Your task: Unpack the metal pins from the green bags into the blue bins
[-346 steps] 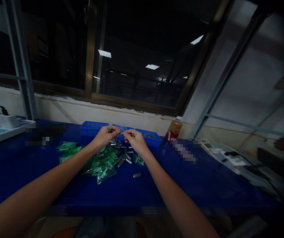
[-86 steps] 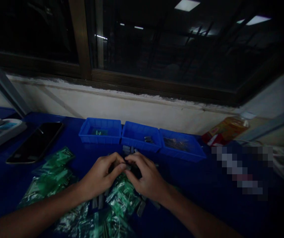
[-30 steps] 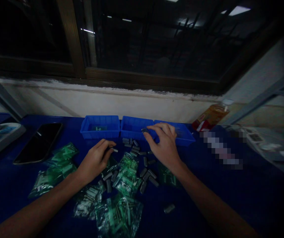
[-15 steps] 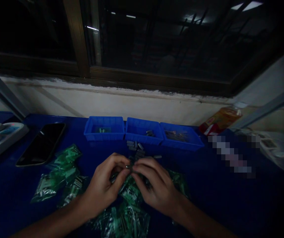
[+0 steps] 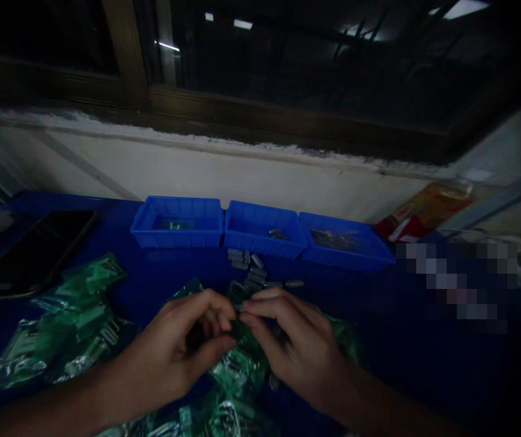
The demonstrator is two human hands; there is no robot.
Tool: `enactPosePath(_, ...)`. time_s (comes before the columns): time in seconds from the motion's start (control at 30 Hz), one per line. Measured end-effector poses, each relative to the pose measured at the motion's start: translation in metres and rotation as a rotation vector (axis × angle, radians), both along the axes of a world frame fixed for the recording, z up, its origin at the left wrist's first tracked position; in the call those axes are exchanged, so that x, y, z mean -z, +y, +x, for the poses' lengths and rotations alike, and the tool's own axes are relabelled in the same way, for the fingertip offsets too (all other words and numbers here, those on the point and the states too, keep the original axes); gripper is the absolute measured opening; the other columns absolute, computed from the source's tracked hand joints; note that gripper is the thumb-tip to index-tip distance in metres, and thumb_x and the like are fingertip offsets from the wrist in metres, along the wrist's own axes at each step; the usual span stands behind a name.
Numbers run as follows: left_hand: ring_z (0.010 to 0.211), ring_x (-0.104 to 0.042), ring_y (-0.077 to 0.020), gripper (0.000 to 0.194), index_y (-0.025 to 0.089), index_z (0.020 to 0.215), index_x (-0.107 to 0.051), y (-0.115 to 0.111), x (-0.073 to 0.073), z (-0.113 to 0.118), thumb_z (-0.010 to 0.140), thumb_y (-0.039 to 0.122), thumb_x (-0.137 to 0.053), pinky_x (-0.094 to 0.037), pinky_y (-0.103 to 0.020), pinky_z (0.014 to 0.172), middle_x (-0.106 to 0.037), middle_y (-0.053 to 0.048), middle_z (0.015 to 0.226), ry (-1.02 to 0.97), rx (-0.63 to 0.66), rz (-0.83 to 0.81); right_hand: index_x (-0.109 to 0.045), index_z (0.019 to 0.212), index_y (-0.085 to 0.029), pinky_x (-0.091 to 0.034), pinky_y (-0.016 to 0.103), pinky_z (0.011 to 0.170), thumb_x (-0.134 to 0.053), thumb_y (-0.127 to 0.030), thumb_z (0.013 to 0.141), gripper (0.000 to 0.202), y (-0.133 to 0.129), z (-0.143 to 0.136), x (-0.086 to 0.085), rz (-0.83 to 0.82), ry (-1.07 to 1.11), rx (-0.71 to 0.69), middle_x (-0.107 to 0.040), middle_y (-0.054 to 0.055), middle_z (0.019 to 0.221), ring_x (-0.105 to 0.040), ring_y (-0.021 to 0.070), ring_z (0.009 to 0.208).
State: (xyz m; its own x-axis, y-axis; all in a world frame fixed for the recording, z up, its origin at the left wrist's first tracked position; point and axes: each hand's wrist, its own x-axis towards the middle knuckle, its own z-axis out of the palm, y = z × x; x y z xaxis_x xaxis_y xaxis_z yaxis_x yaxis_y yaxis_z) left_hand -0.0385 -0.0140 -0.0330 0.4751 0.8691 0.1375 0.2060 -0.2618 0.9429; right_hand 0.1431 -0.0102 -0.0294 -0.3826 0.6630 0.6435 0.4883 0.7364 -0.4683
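My right hand [image 5: 294,337] pinches a small grey metal piece [image 5: 239,308] between thumb and fingertips; its exact shape is too small and dark to make out. Close on its left is my left hand [image 5: 192,337], thumb and index finger apart, the index fingertip beside the piece. Just beyond the hands lies a loose group of short grey metal cylinders [image 5: 255,277]. Below and between the hands are green-tinted clear plastic bags [image 5: 237,367] with metal parts inside, partly hidden by my hands.
Three blue bins stand in a row along the wall: a left bin [image 5: 176,240], a middle bin [image 5: 265,244] and a right bin [image 5: 347,258], each holding small parts. More green bags [image 5: 78,297] lie left, near a black phone [image 5: 33,255]. An orange-and-red packet [image 5: 424,212] sits back right.
My left thumb has come away from the index finger, opening that hand, while the right hand keeps its pinch. The whole view has shifted closer to the table.
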Motion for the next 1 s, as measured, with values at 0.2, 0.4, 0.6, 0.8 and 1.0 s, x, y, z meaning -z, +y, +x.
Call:
enactPosePath(0.2,0.064,-0.055,-0.0109,0.016,0.018,0.095,-0.052,0.003,0.004,-0.001,0.082,0.028,-0.05,-0.047,-0.021,0.056,-0.059,-0.001,0.073,0.02,-0.005,-0.021,-0.057,0.084,-0.02,-0.052,0.024,0.062,-0.052,-0.015,0.082,0.007,-0.003,-0.001,0.002,-0.006,-0.045,-0.009,-0.062,0.002,0.076,-0.061,0.011,0.069)
enactPosePath(0.4,0.061,-0.053,-0.0096,0.013,0.018,0.089,-0.053,0.009,0.004,-0.002,0.082,0.028,-0.052,-0.044,-0.02,0.054,-0.057,0.001,0.069,0.091,-0.014,0.072,-0.056,0.084,-0.019,-0.051,0.023,0.063,-0.051,-0.015,0.083,0.007,-0.003,-0.004,0.004,0.049,-0.095,-0.018,-0.062,0.003,0.078,-0.06,0.0113,0.073)
enactPosePath(0.6,0.061,-0.053,-0.0099,0.015,0.017,0.088,-0.053,0.008,0.004,-0.005,0.083,0.031,-0.05,-0.044,-0.021,0.054,-0.058,0.001,0.069,0.116,-0.022,0.094,-0.056,0.088,-0.018,-0.05,0.026,0.066,-0.05,-0.018,0.083,0.008,0.002,-0.005,0.003,0.002,-0.104,-0.047,-0.061,0.003,0.079,-0.059,0.0114,0.074)
enactPosePath(0.8,0.066,-0.055,-0.0109,0.017,0.016,0.089,-0.052,0.006,0.001,-0.007,0.084,0.031,-0.048,-0.044,-0.021,0.058,-0.059,0.0,0.074,0.137,-0.05,0.154,-0.053,0.099,-0.017,-0.049,0.027,0.072,-0.055,-0.016,0.078,0.022,0.003,-0.002,-0.001,-0.009,-0.116,-0.092,-0.061,0.004,0.087,-0.058,0.0132,0.081)
enactPosePath(1.0,0.059,-0.052,-0.009,0.023,0.015,0.08,-0.054,0.003,-0.009,-0.007,0.087,0.032,-0.041,-0.04,-0.019,0.052,-0.056,0.002,0.065,0.214,-0.036,0.193,-0.054,0.092,-0.017,-0.048,0.024,0.064,-0.05,-0.018,0.083,0.01,0.001,-0.001,0.003,0.076,-0.183,-0.071,-0.062,0.003,0.08,-0.059,0.0116,0.072)
